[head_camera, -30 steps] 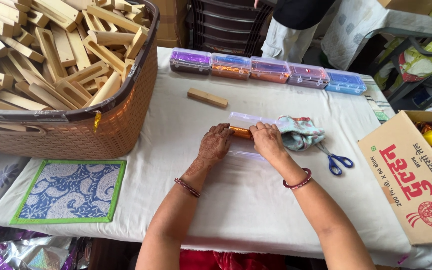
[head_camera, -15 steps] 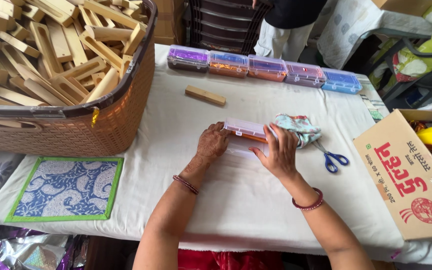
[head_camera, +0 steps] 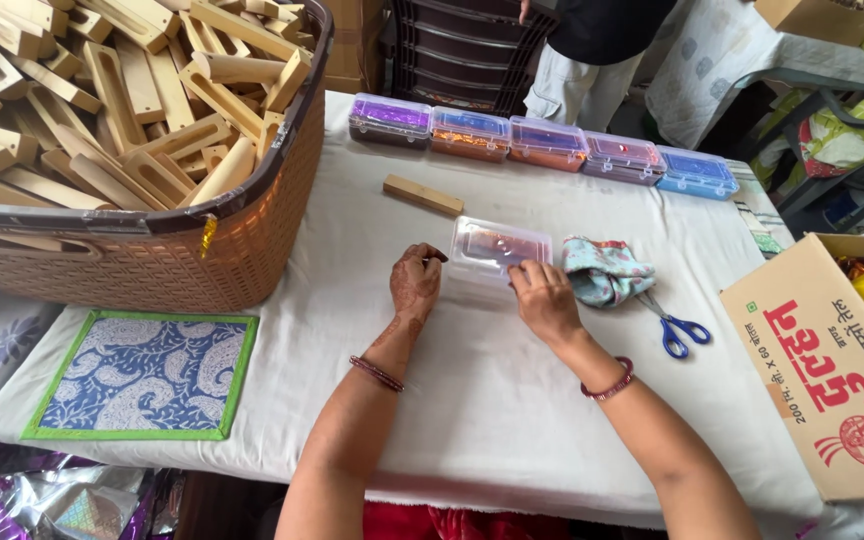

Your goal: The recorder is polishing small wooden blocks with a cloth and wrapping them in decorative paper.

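A small clear plastic box [head_camera: 497,252] with an orange-brown filling lies on the white tablecloth [head_camera: 472,400] in front of me. My left hand [head_camera: 415,282] rests at its left edge, fingers curled against it. My right hand [head_camera: 544,298] presses on the box's near right corner. A patterned teal cloth pouch [head_camera: 604,270] lies just right of the box, beside blue-handled scissors [head_camera: 674,326]. One loose wooden block [head_camera: 422,195] lies behind the box.
A large brown basket [head_camera: 152,240] full of wooden blocks stands at the left. Several lidded boxes of coloured material [head_camera: 542,145] line the far edge. A cardboard carton [head_camera: 832,370] is at the right, a paisley mat [head_camera: 142,372] near left. A person [head_camera: 592,60] stands beyond the table.
A second ago both hands were close together over a small orange piece. Now the clear box lies flat between them, and my hands have spread to its two sides.
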